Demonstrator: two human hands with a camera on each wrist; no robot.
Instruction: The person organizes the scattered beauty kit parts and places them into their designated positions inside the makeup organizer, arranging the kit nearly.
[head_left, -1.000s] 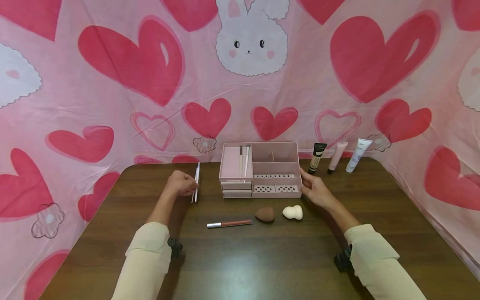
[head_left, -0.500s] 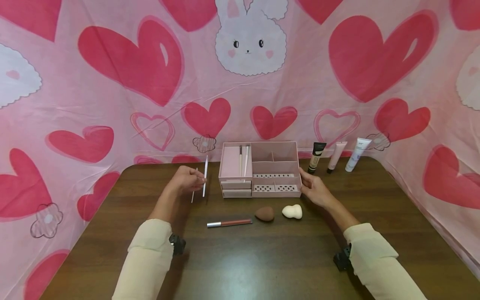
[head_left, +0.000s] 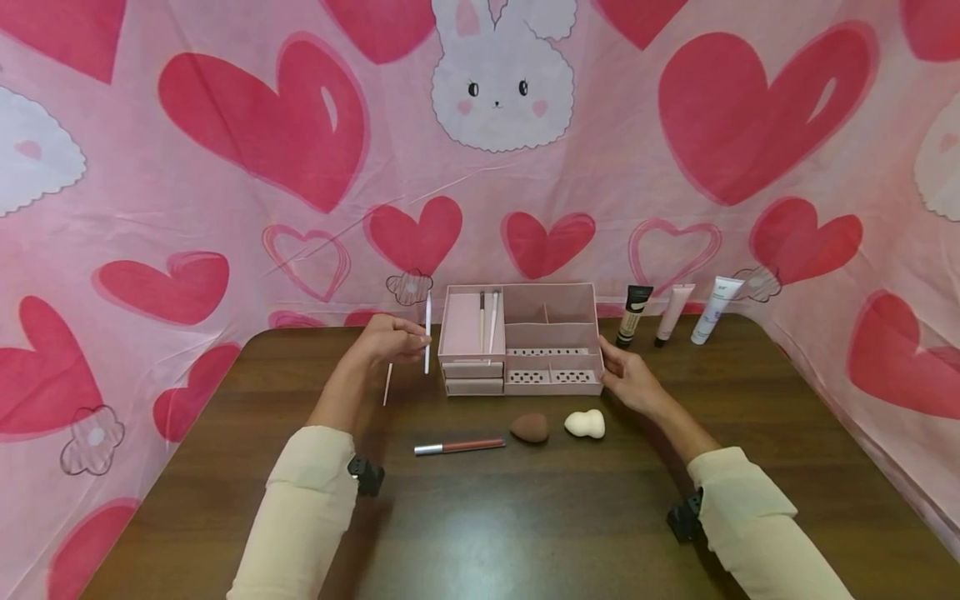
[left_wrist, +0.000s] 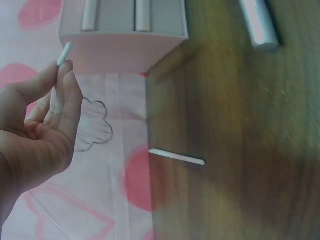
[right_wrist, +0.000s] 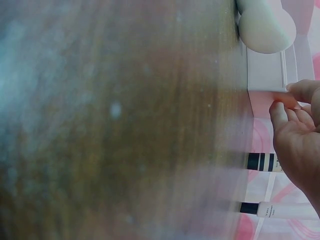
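My left hand pinches a slim white brush-like stick upright between thumb and fingertips. It is held in the air just left of the pink makeup organizer; in the left wrist view only a short end of the stick shows. A second thin stick lies on the table below that hand. Two makeup brushes lie on the organizer's upper left tray. With thumb at the front edge and fingers along the side, my right hand holds the organizer's right wall.
A lip gloss tube, a brown makeup sponge and a cream sponge lie before the organizer. A black-capped tube, a pink tube and a white tube stand behind on the right, near the cloth backdrop.
My left hand has picked the white stick up from beside the thin one and carried it right and upward, closer to the organizer. My right hand stays at the organizer's side.
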